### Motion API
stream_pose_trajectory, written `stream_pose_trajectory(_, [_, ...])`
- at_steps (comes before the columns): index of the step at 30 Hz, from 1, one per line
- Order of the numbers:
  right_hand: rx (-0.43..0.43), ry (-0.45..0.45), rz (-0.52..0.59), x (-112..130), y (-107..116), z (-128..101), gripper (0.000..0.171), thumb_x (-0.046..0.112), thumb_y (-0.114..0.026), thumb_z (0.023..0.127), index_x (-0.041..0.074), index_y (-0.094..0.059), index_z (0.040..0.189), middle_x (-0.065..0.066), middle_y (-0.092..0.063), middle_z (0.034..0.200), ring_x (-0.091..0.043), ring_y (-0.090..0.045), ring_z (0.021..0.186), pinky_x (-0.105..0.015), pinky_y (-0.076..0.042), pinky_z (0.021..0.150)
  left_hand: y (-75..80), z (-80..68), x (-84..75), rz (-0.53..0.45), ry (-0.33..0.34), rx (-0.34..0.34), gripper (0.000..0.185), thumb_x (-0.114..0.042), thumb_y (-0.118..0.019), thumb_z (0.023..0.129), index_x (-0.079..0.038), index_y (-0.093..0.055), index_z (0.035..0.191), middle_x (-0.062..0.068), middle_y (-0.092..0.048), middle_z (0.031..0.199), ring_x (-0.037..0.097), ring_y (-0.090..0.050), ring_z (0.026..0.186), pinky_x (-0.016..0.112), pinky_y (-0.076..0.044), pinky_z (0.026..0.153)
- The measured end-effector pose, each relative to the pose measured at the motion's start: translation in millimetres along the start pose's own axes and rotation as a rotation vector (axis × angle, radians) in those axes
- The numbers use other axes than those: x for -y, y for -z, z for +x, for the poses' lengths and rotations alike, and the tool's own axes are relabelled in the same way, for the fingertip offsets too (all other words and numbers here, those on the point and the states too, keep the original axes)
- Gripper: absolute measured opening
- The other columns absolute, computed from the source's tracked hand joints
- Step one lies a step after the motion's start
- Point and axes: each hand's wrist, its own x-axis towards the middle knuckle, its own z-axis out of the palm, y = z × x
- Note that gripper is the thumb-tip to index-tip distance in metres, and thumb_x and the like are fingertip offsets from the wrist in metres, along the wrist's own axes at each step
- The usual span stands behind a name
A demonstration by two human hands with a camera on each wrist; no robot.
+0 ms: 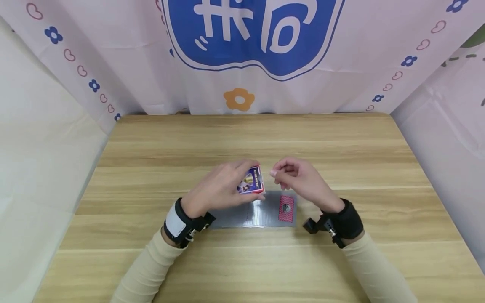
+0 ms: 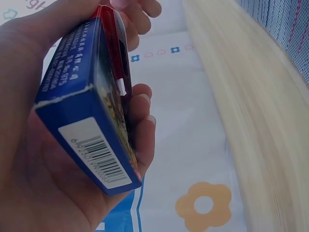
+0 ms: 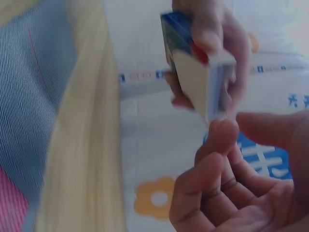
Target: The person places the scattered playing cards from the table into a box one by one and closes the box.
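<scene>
Two hands at work over one item, as I log them from my remote station. Left hand (image 1: pixel 217 189): fingers and thumb curled round a small blue-and-red cardboard playing-card box (image 1: pixel 251 180), gripped by its long edges and held just above the table, the barcode end toward the palm in the left wrist view (image 2: pixel 99 157). Right hand (image 1: pixel 301 179): fingers bent inward, thumb and forefinger tips (image 3: pixel 223 131) close together at the box's open end; whether they pinch a flap or card there I cannot tell, the right wrist view being blurred. Beneath: a grey rectangular mat (image 1: pixel 261 214) with a single red-backed playing card (image 1: pixel 286 208) lying flat on it, just beside the right wrist. Beyond: a light wooden table (image 1: pixel 242 139). My judgement: keep the box steady and level in the left grip, and let the right fingertips work squarely at its mouth.
</scene>
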Motion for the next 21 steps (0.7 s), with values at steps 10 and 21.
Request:
stream_pose_trajectory(10, [0.298,-0.182,-0.789,-25,7,0,0.083,0.052,-0.095,0.072,0.0,-0.058,0.124,-0.011,-0.059,0.103,-0.022,-0.056,0.086,-0.034,-0.05,0.074,0.5,-0.7,0.1,0.015,0.023,0.024,0.081,-0.06,-0.08,0.087,-0.01,-0.056,0.146,0.007,-0.071,0.124,0.01,-0.066,0.094,0.028,-0.058,0.079])
stream_pose_trajectory(21, [0.267,-0.176,-0.882,-28,-7,2,0.082,0.046,-0.098,0.07,0.0,-0.06,0.125,-0.012,-0.057,0.105,-0.023,-0.055,0.086,-0.038,-0.051,0.072,-1.3,-0.1,-0.9,0.034,0.001,0.031,0.08,-0.059,-0.08,0.088,-0.009,-0.056,0.145,0.007,-0.071,0.126,0.011,-0.066,0.096,0.03,-0.059,0.082])
